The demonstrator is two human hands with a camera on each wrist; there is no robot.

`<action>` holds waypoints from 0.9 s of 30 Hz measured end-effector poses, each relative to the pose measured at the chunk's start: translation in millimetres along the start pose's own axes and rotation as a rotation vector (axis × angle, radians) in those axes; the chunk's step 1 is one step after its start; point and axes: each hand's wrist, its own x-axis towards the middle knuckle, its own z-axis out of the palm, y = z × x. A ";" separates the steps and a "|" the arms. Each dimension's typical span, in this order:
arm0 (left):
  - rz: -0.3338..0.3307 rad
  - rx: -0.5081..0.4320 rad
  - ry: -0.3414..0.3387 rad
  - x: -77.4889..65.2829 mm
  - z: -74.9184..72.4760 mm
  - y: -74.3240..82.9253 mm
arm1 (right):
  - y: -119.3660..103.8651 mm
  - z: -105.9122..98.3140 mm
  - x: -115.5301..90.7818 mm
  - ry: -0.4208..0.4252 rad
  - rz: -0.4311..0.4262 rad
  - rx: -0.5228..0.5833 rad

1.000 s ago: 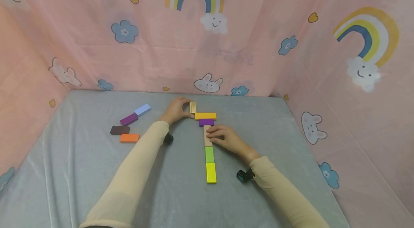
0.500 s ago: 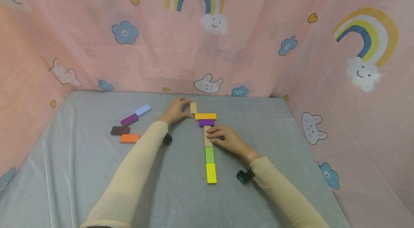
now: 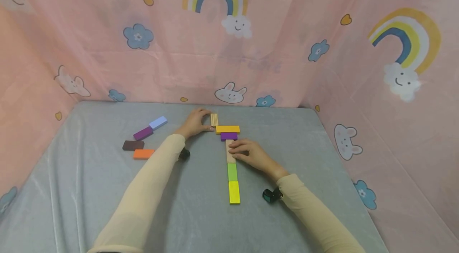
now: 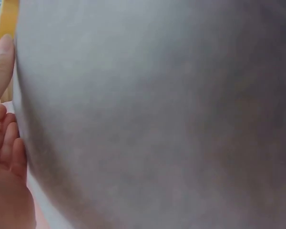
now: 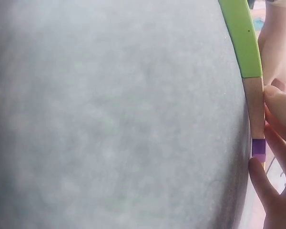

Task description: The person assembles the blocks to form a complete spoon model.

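Note:
Colored wooden blocks form a line running away from the person: yellow (image 3: 234,192), green (image 3: 232,172), plain wood (image 3: 229,157) and a purple block (image 3: 228,136), with an orange-yellow block (image 3: 228,129) crosswise beyond. At its far left sits a striped wooden block (image 3: 214,120). My left hand (image 3: 195,122) holds that block's left side between thumb and fingers, its thumb (image 4: 5,52) right at the orange-yellow block in the left wrist view. My right hand (image 3: 255,155) rests its fingertips on the plain wood block; in the right wrist view one finger (image 5: 260,176) overlaps the purple block.
Left of the left forearm lie a light blue block (image 3: 158,122), a dark purple block (image 3: 143,133), a dark brown block (image 3: 133,145) and an orange block (image 3: 143,154). A grey cloth (image 3: 201,213) covers the table. Pink patterned curtains (image 3: 279,46) hang behind and beside it.
Between these frames almost nothing moves. Both hands stay at the same blocks, and the left forearm shifts only very slightly to the left.

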 end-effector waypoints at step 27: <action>-0.044 -0.230 0.202 -83.5 -88.0 -66.1 | 2.5 0.0 0.1 -0.001 -0.011 0.018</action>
